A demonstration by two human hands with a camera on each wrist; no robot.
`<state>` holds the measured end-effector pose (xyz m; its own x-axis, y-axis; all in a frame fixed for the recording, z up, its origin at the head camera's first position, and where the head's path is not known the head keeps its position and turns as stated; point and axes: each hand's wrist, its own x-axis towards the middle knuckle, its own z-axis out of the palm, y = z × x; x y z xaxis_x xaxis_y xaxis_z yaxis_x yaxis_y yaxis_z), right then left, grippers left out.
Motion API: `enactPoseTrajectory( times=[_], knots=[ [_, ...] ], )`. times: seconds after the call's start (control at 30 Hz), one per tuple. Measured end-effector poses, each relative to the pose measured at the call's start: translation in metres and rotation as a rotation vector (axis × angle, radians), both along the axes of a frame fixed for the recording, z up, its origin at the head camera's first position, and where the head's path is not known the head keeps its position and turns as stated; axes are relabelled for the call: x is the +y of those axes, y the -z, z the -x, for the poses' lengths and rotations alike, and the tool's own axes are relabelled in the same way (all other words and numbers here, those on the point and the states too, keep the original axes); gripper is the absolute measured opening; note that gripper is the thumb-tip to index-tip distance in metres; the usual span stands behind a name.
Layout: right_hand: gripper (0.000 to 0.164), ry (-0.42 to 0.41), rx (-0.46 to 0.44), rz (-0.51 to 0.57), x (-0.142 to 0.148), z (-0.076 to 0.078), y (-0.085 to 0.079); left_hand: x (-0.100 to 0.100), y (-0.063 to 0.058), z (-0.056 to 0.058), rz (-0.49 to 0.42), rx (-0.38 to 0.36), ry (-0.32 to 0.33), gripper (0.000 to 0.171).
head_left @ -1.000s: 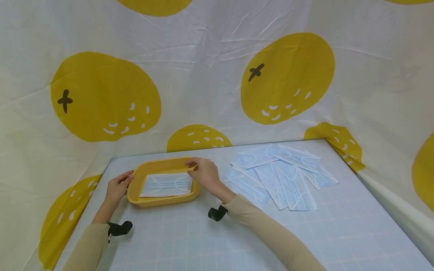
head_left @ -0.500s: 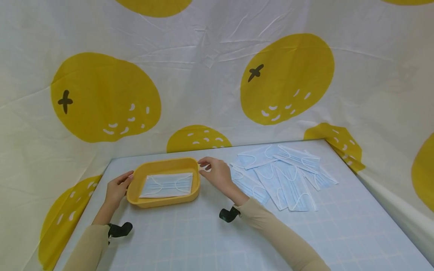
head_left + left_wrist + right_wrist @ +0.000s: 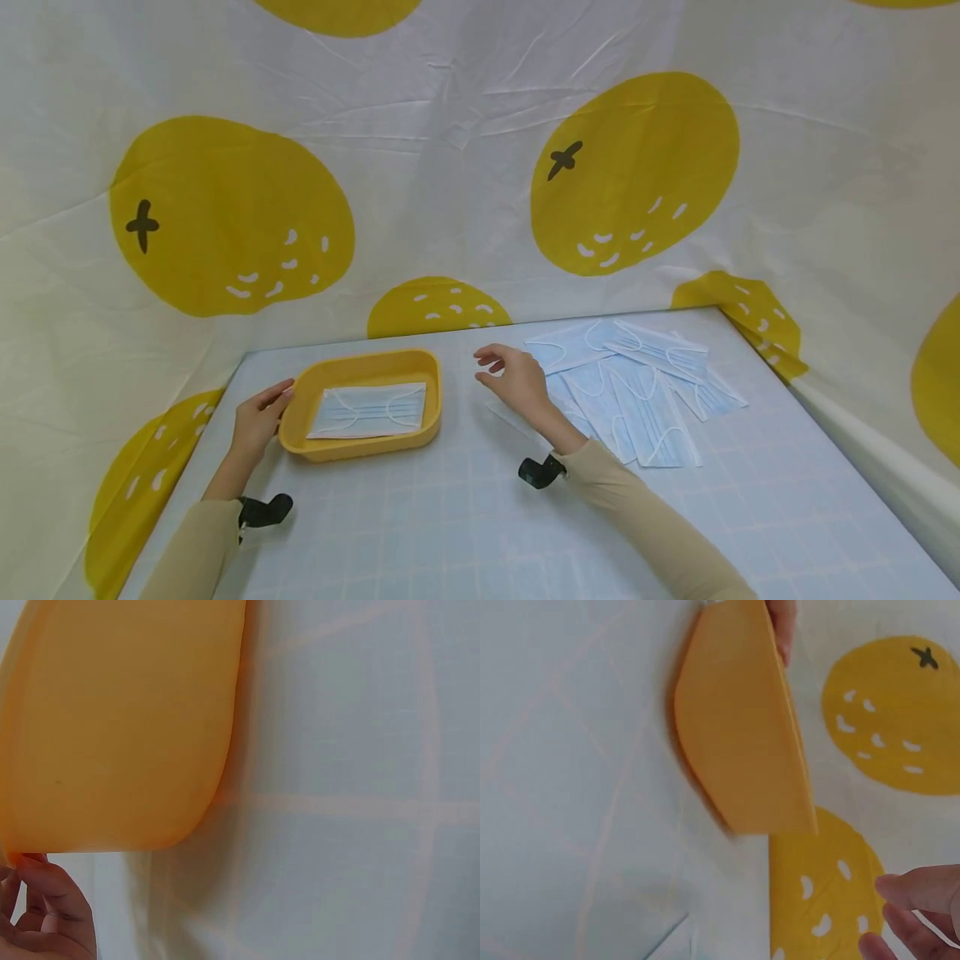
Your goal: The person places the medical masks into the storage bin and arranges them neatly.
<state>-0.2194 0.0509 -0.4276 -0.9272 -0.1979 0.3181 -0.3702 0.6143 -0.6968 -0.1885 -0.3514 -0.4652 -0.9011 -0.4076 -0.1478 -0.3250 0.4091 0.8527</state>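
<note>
A yellow tray [image 3: 360, 452] stands on the left part of the table, with a light blue face mask [image 3: 371, 410] lying flat inside it. My left hand [image 3: 257, 421] pinches the tray's left rim; in the left wrist view its fingers [image 3: 56, 889] meet the rim at the lower left. To the right of the tray, my right hand [image 3: 517, 382] is in the air with fingers parted, holding nothing. Just beyond it several blue masks [image 3: 652, 408] overlap in a loose pile, partly hidden by that hand and wrist.
The table [image 3: 420, 525] has a pale blue checked cover. Behind it and at both sides hangs a white cloth [image 3: 450, 192] printed with big yellow fruit. A black wrist camera [image 3: 542, 472] sticks out below the right wrist, another camera [image 3: 266, 510] below the left.
My right hand has moved from over the tray's right end rightward, off the tray and toward the mask pile. My left hand, the tray and its mask stay in place.
</note>
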Motion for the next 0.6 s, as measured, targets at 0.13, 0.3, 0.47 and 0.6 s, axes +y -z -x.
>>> enactPoseTrajectory(
  times=[0.13, 0.3, 0.47, 0.6],
  knots=[
    [0.026, 0.026, 0.009, 0.008, 0.014, 0.002, 0.004, -0.001, 0.0, -0.001, 0.008, 0.007, 0.0, 0.053],
    [0.026, 0.049, 0.006, -0.003, 0.034, 0.004, 0.008, -0.001, 0.0, 0.0, 0.001, 0.001, -0.011, 0.053],
    [0.028, 0.026, 0.007, 0.029, 0.055, 0.007, 0.014, 0.0, 0.0, 0.001, -0.013, -0.003, 0.001, 0.053],
    [0.033, -0.029, -0.015, 0.092, 0.069, 0.011, 0.02, 0.0, -0.001, 0.001, 0.001, 0.011, -0.001, 0.052]
  ],
)
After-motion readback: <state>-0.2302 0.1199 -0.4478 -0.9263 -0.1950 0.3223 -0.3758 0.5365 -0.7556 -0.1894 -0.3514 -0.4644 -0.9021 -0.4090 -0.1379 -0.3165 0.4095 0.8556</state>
